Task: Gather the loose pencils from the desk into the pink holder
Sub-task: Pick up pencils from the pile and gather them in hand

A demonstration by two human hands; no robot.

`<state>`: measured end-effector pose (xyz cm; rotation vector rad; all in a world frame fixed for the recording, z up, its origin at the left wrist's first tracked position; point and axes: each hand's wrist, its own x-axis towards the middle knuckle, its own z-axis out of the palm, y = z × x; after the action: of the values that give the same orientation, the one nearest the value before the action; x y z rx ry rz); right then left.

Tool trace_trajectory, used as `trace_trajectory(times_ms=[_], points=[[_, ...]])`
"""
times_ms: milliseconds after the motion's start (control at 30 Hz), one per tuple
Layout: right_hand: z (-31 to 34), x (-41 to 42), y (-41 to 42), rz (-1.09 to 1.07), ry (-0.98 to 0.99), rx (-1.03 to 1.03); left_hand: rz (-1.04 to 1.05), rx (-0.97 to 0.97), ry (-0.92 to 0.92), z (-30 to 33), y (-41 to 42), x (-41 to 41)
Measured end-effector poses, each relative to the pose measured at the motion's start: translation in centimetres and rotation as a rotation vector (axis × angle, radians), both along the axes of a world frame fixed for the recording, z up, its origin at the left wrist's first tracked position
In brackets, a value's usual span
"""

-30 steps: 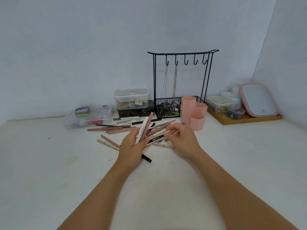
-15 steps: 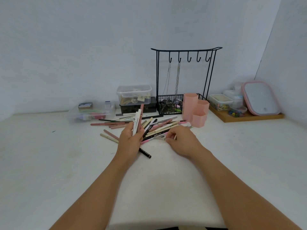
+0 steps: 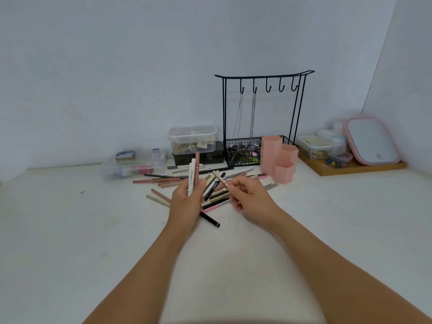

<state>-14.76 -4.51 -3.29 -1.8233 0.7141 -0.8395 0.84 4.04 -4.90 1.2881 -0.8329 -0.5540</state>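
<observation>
Several loose pencils [image 3: 173, 180] in pink, cream and black lie scattered on the white desk between my hands and the back wall. My left hand [image 3: 187, 202] grips a small upright bundle of pencils [image 3: 193, 174], white and rose ones. My right hand [image 3: 247, 195] pinches one cream pencil [image 3: 219, 178] by its lower end, lifted off the pile and tilted up to the left. The pink holder [image 3: 278, 157], made of three hexagonal cups, stands just right of the pile and looks empty from here.
A black wire rack [image 3: 261, 113] with hooks, hanging chains and a basket stands behind the holder. Clear plastic boxes [image 3: 191, 139] sit at the back left. A wooden tray [image 3: 350, 168] with containers and a pink-rimmed lid is at the right.
My right hand has lifted a cream pencil off the pile and raised it. My left hand has turned its bundle more upright.
</observation>
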Motion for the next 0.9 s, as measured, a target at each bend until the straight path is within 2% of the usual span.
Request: trace_trajectory(times_ms=[67, 167, 300, 700, 867, 900], points=[[0.6, -0.1, 0.0, -0.018, -0.121, 0.160, -0.021, 0.008, -0.023, 0.1, -0.2, -0.1], [0.9, -0.3, -0.2, -0.075, -0.191, 0.285, -0.036, 0.012, -0.078, 0.1, 0.0, -0.3], [0.6, -0.1, -0.1, 0.023, -0.330, 0.471, -0.095, 0.002, -0.048, 0.5, 0.6, -1.0], [3.2, 0.9, 1.3, 0.105, -0.125, 0.133, -0.232, 0.084, -0.258, 0.7, 0.6, -1.3], [2.3, 2.1, 1.1, 0.077, -0.151, 0.143, -0.174, 0.102, -0.211, 0.4, 0.3, -1.0], [1.7, 2.0, 0.9, 0.015, -0.127, 0.065, -0.158, 0.095, -0.202, 0.4, 0.3, -1.1]])
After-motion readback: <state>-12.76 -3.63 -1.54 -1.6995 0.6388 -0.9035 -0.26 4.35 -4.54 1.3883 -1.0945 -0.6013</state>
